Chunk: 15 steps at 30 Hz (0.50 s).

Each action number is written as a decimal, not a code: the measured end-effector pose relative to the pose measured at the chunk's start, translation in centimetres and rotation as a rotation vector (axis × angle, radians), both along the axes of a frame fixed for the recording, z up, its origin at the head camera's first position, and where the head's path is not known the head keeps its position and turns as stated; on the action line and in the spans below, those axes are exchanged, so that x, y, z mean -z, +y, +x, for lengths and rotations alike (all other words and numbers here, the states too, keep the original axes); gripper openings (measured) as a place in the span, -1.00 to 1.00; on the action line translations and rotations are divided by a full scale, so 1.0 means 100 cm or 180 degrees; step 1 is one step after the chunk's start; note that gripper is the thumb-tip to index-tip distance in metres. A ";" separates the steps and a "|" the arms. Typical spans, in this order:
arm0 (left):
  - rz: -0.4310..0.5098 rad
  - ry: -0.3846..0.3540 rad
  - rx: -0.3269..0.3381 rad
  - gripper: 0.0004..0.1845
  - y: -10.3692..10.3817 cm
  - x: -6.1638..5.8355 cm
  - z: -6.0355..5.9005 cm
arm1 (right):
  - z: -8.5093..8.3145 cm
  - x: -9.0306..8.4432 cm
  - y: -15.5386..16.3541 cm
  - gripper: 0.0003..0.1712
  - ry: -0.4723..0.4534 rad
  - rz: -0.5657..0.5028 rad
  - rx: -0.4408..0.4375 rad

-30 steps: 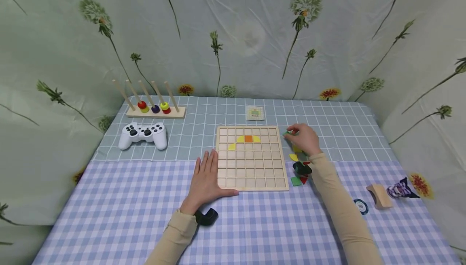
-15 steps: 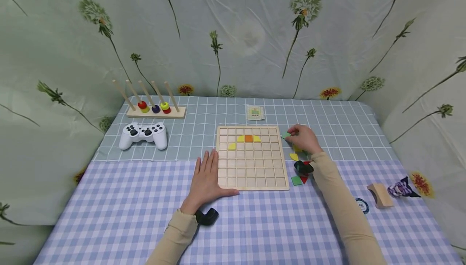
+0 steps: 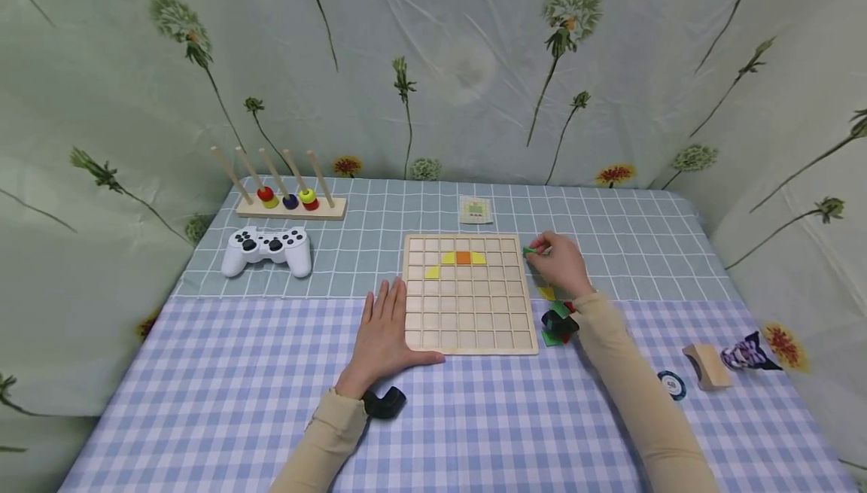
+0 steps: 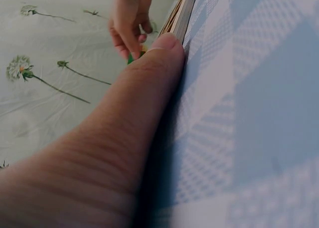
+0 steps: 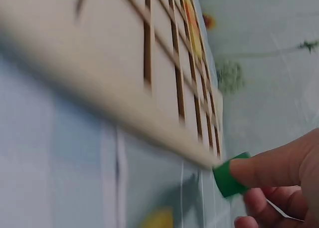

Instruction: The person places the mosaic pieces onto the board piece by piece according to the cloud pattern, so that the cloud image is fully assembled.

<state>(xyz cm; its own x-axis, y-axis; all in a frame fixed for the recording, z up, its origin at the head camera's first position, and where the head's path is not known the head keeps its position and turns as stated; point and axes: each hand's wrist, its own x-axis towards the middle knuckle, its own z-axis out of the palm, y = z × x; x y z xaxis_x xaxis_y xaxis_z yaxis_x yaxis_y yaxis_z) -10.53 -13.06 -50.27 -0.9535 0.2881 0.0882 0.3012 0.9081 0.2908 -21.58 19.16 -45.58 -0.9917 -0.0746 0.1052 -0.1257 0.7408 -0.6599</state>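
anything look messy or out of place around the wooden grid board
Mostly tidy. The grid board lies square, with four pieces seated in its cells. The one untidy spot is the loose pieces heaped by its right edge, overlapping. The right hand pinches a green piece.

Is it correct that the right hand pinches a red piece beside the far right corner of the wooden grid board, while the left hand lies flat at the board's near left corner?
Not quite: the piece is green, not red, as the right wrist view shows. The right hand pinches it beside the far right corner of the wooden grid board, and the left hand lies flat at the near left corner.
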 end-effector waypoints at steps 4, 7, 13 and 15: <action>0.0001 -0.0008 -0.0003 0.47 0.000 0.001 -0.001 | 0.006 -0.002 -0.018 -0.86 0.0186 -0.0189 -0.0187; -0.0007 -0.0025 0.0000 0.47 0.000 0.001 -0.001 | 0.011 -0.005 -0.033 -0.87 0.0235 -0.0306 -0.0300; -0.0021 -0.0028 -0.0015 0.48 0.000 0.001 -0.001 | 0.015 -0.005 -0.064 -0.86 0.0087 -0.0536 -0.0462; -0.0029 -0.0020 -0.0013 0.48 0.000 0.001 -0.001 | 0.014 -0.003 -0.074 -0.86 0.0011 -0.0626 -0.0507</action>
